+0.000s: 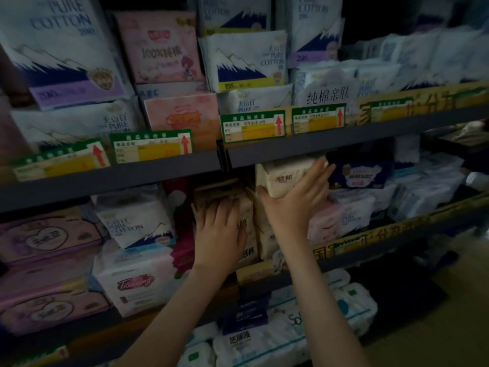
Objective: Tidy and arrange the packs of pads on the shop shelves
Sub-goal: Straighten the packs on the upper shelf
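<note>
The shelf unit fills almost all the view. Its upper shelf (158, 165) runs as a dark rail across the middle, and the middle shelf (370, 256) slopes from 3 o'clock down toward 7 o'clock. At 10 o'clock on the upper shelf stands the biggest thing, a white and blue "PURE COTTON" pack (60, 49), and just beside it, at its 3 o'clock, a pink pack (161, 49). On the middle shelf, at 8 o'clock in the view, purple packs (45, 237) lie stacked, and at their 3 o'clock are a smaller white cotton pack (135, 221) and under it a white pack with red script (135, 282). White packs (264, 340) fill the bottom shelf at 6 o'clock. In the centre of the middle shelf stand the beige packs (225, 192), upright and close together. The left hand (219, 231) rests flat on their front, with the fingers straight and a little spread, holding nothing. At its 2 o'clock the right hand (293, 205) grips a cream pack (283, 176), the thumb under the left corner and the fingers along the right side. This pack is lifted just under the rail of the upper shelf. A dark blue pack (360, 174) lies at its 3 o'clock. Green and yellow price labels (252, 125) with red arrows stand on the upper rail at 12 o'clock.
</note>
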Available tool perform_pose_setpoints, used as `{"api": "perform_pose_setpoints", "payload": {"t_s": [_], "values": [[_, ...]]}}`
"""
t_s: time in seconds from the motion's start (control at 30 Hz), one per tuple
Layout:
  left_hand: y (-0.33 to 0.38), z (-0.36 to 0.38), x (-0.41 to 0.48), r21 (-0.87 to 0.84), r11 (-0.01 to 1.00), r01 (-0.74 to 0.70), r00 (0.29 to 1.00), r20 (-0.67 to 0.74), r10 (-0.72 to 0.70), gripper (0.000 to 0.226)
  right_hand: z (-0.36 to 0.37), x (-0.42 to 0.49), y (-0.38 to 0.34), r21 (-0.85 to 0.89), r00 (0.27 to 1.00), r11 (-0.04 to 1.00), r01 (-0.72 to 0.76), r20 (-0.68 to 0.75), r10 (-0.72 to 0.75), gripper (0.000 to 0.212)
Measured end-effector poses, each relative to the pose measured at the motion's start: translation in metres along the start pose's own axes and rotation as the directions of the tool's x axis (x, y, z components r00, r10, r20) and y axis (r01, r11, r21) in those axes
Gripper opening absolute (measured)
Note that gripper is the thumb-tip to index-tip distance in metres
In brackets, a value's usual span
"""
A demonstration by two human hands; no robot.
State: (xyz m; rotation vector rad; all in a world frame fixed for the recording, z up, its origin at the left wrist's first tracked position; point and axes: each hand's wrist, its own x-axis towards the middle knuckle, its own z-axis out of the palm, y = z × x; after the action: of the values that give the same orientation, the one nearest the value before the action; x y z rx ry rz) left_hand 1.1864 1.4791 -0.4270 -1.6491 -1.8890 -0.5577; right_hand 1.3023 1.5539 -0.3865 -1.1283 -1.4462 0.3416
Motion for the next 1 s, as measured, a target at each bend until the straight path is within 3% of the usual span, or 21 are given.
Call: {"api": "perform_pose_setpoints", "payload": {"t_s": [0.1,0.2,0.4,0.53,0.67,0.77,0.87,1.0], "values": [[0.001,0.000,0.000,0.005,1.000,0.018,1.000,0.010,-0.018,0.052,0.003,0.002,0.008,-0.049,0.995,0.997,0.055,0.091,-0.050,0.131],[0.003,0.000,0.001,-0.019,0.998,0.066,0.998,-0.002,-0.066,0.058,0.000,-0.008,0.018,-0.023,0.979,0.993,0.119,0.170,-0.113,0.121],[0.014,0.012,0.008,0.033,0.997,-0.064,0.982,-0.176,0.069,0.073,0.012,-0.008,0.028,-0.078,0.965,0.980,0.184,0.204,-0.165,0.091],[0.018,0.018,0.018,0.047,0.992,-0.114,0.991,-0.065,0.117,0.074,0.027,-0.009,0.035,-0.161,0.959,0.967,0.199,0.236,-0.158,0.074],[0.019,0.017,0.022,0.049,0.991,-0.122,0.992,0.047,0.120,0.069,0.026,-0.023,0.043,-0.203,0.919,0.963,0.178,0.383,-0.089,0.072],[0.019,0.010,0.023,0.053,0.991,-0.119,0.985,0.135,0.111,0.083,0.020,-0.027,0.035,-0.249,0.907,0.948,0.195,0.414,-0.078,0.077],[0.034,-0.015,0.015,0.008,1.000,-0.019,0.957,0.291,0.016,0.087,-0.008,-0.039,0.020,-0.120,0.878,0.976,0.184,0.466,-0.109,0.076],[0.050,-0.087,0.007,-0.147,0.989,0.020,0.960,0.279,0.022,0.078,-0.075,-0.044,-0.019,-0.018,0.919,0.997,0.073,0.389,-0.060,0.063]]}}
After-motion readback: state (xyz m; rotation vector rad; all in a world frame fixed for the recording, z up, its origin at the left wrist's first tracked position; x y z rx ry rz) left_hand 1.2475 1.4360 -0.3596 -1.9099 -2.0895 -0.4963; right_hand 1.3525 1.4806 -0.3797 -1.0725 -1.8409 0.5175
